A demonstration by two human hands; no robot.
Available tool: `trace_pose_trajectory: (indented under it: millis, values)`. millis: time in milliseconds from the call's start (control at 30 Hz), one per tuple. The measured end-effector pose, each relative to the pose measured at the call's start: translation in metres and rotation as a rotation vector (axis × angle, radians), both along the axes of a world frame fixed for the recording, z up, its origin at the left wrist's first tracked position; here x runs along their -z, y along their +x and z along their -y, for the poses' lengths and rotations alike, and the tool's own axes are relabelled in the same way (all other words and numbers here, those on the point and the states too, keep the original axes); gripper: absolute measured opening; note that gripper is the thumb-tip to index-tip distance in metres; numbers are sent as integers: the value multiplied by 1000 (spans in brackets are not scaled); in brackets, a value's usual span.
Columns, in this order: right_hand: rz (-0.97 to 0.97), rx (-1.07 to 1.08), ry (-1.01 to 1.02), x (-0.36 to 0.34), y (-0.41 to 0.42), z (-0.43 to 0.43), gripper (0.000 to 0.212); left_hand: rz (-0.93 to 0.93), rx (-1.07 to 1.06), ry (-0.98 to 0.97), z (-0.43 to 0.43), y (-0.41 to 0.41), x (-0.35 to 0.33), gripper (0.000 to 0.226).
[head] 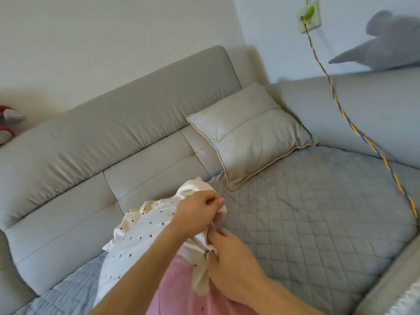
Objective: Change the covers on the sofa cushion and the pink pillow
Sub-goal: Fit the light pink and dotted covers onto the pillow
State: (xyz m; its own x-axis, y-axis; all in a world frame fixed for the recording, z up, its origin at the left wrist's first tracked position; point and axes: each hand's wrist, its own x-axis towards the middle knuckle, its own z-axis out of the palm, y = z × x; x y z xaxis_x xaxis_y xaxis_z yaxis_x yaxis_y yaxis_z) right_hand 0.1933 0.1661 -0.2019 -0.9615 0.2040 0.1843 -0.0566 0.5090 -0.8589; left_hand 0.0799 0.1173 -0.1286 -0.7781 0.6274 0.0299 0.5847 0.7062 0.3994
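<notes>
A pink pillow (pixel 179 289) lies at the bottom centre, partly wrapped in a white cover with dark dots and a ruffled satin edge (pixel 141 235). My left hand (pixel 197 214) pinches the ruffled edge of that cover near its open end. My right hand (pixel 229 262) grips the bunched cover edge just below, fingers curled into the fabric. A grey sofa cushion with yellow piping (pixel 247 135) leans in the sofa's corner, beyond both hands and apart from them.
The grey sofa (pixel 113 123) has a quilted grey seat mat (pixel 313 212). A yellow-and-blue braided cord (pixel 354 130) hangs from a wall socket across the right side. A grey plush toy (pixel 386 42) sits on the right backrest, a red one (pixel 9 123) at far left.
</notes>
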Motion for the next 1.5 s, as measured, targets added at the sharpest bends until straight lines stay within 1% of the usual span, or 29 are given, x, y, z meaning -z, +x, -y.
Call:
trace_pose_trajectory:
  millis: [33,100,133,167,267,333,433,500,567,600,667,733,800,833,867,933,967,1000,1033,1100,1133,1167,1233,1300,1333,1400,1467,1500]
  values:
    - [-30,29,88,-5,1,5,23,61,45,57,-3,16,-13,28]
    - [24,102,232,-8,-5,10,26,99,146,103,-6,43,-25,25]
    - [74,142,282,-4,-11,9,29,65,155,108,-6,49,-21,24]
    - [112,155,289,1,-15,6,33,-3,116,91,-3,47,-14,23]
    - [209,54,200,19,-15,-14,50,-226,-89,12,31,18,14,20]
    - [268,29,134,28,-9,-31,52,-322,-84,-26,63,3,31,20]
    - [276,78,-24,31,0,-43,54,-463,-106,-21,100,-4,46,38]
    - [261,140,-77,32,-1,-41,57,-571,-164,-33,119,-3,46,34]
    - [172,241,-34,34,-5,-35,69,-617,-231,-39,140,-5,46,31]
    - [102,273,-2,34,-7,-32,71,-612,-267,-40,152,-7,47,34]
    - [-10,311,71,32,-11,-25,72,-512,-374,-55,179,-11,55,39]
    - [-95,363,109,29,-15,-18,75,-381,-514,-43,205,-19,68,34]
    - [-155,418,177,29,-22,-14,72,-271,-613,32,225,-23,84,28]
    - [-186,436,228,32,-26,-12,72,-218,-644,102,232,-24,94,24]
    - [-224,453,235,33,-30,-11,72,-164,-679,203,237,-25,106,20]
    - [-260,498,109,29,-34,-13,68,-29,-791,393,243,-24,126,16]
    - [-247,516,34,28,-37,-17,65,28,-850,462,244,-23,134,13]
    - [-222,524,-8,28,-40,-21,61,75,-892,518,245,-23,140,9]
    - [-207,509,-4,29,-41,-25,53,100,-911,571,245,-20,143,11]
    - [-214,482,68,32,-45,-30,28,102,-907,735,241,-13,142,21]
    - [-219,493,74,33,-44,-29,20,105,-897,846,239,-6,135,22]
    - [-251,513,53,33,-43,-27,19,105,-903,952,237,1,130,23]
    - [-349,551,9,32,-37,-21,27,82,-942,1093,234,11,123,25]
    - [-453,535,49,28,-32,-16,37,44,-997,1187,235,19,117,23]
    - [-477,509,88,26,-30,-13,37,37,-1017,1222,236,22,115,22]
    - [-447,453,239,33,-29,-10,31,23,-1043,1244,237,32,113,23]
    - [-332,392,398,48,-28,-8,33,5,-990,1236,236,45,117,28]
    - [-256,360,427,56,-30,-8,33,-1,-950,1185,235,51,118,33]
